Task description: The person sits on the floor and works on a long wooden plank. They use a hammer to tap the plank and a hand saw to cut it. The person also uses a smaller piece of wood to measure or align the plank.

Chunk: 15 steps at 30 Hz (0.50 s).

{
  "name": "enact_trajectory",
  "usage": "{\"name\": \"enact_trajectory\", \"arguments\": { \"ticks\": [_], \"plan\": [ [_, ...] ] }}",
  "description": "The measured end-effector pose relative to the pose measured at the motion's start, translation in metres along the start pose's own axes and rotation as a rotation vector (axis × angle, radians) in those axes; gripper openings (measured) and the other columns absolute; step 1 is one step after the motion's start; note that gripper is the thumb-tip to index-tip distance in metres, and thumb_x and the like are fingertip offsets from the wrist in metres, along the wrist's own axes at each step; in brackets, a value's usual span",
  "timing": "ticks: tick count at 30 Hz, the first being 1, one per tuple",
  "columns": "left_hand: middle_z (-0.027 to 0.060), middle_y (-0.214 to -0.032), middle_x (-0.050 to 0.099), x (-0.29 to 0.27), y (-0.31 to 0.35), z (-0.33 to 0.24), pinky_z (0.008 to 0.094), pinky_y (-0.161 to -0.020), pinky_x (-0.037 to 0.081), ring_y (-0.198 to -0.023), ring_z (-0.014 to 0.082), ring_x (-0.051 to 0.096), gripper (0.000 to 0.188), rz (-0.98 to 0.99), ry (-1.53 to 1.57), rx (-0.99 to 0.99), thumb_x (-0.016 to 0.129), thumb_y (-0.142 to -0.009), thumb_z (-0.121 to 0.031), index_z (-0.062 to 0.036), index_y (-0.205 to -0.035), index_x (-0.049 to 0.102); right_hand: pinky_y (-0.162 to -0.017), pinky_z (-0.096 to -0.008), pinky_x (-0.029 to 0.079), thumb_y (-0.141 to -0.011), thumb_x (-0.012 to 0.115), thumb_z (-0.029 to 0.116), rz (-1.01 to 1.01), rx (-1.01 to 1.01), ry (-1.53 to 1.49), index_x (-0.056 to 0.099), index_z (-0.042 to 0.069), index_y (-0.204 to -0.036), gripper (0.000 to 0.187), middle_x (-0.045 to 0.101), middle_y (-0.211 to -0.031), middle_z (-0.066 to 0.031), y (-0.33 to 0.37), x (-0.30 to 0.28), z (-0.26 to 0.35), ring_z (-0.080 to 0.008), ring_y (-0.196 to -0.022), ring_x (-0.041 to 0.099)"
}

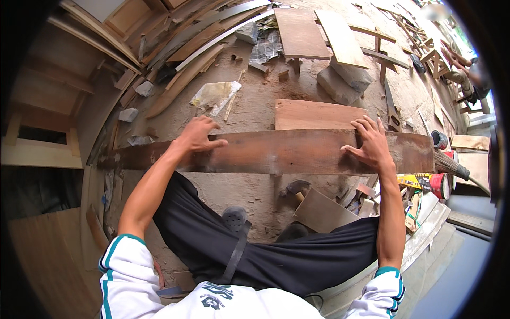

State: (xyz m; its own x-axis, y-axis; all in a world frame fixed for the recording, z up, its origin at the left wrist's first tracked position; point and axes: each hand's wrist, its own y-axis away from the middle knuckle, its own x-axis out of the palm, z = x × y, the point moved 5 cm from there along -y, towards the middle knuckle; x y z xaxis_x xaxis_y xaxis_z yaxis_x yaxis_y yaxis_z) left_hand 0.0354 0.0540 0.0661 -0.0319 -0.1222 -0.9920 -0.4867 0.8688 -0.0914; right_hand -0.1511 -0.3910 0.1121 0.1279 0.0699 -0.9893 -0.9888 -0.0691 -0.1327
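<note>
A long dark brown wooden plank (276,151) lies crosswise in front of me. My left hand (197,135) grips its far edge near the left part, thumb on the top face. My right hand (372,144) lies spread on the plank toward its right end, fingers curled over the far edge. A shorter, lighter reddish board (317,115) lies flat just behind the plank, between my hands. My legs in dark trousers and sandals are below the plank.
Sawdust covers the floor. Curved wood strips (202,48) and offcuts pile at the back left, boards on stone blocks (340,80) at the back. A broom (451,166), a small can (439,139) and a yellow package (425,182) lie at right. Another person (467,69) works far right.
</note>
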Motion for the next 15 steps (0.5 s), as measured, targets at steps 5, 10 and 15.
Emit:
{"name": "enact_trajectory", "arguments": {
  "ticks": [5,10,15],
  "plan": [
    [0.0206,-0.084,0.070,0.043,0.000,0.007,0.0450,-0.075,0.052,-0.086,0.0380,0.068,0.073,0.468,0.370,-0.295,0.083,-0.062,-0.068,-0.0006,-0.089,0.070,-0.106,-0.0492,0.040,-0.062,0.078,0.072,0.220,0.143,-0.055,0.069,0.002,-0.095,0.078,0.071,-0.101,-0.0170,-0.025,0.001,0.013,-0.0336,-0.106,0.064],
    [0.0155,-0.065,0.065,0.019,0.008,0.007,0.0432,-0.065,0.053,-0.067,0.0339,0.068,0.072,0.202,0.216,-0.257,0.085,-0.056,-0.070,-0.0022,-0.071,0.063,-0.085,-0.0443,0.048,-0.055,0.084,0.069,0.159,0.183,0.000,0.064,0.003,-0.096,0.081,0.069,-0.097,-0.0136,-0.026,-0.025,0.026,-0.0338,-0.094,0.066],
    [0.0070,-0.059,0.061,-0.045,0.016,-0.010,0.0352,-0.054,0.051,-0.057,0.0225,0.066,0.071,-0.383,-0.053,-0.192,0.081,-0.055,-0.076,-0.0108,-0.061,0.053,-0.081,-0.0400,0.044,-0.057,0.086,0.062,-0.334,0.040,0.120,0.059,0.009,-0.090,0.069,0.063,-0.085,-0.0071,-0.030,-0.073,0.039,-0.0270,-0.084,0.062]
  ]
}}
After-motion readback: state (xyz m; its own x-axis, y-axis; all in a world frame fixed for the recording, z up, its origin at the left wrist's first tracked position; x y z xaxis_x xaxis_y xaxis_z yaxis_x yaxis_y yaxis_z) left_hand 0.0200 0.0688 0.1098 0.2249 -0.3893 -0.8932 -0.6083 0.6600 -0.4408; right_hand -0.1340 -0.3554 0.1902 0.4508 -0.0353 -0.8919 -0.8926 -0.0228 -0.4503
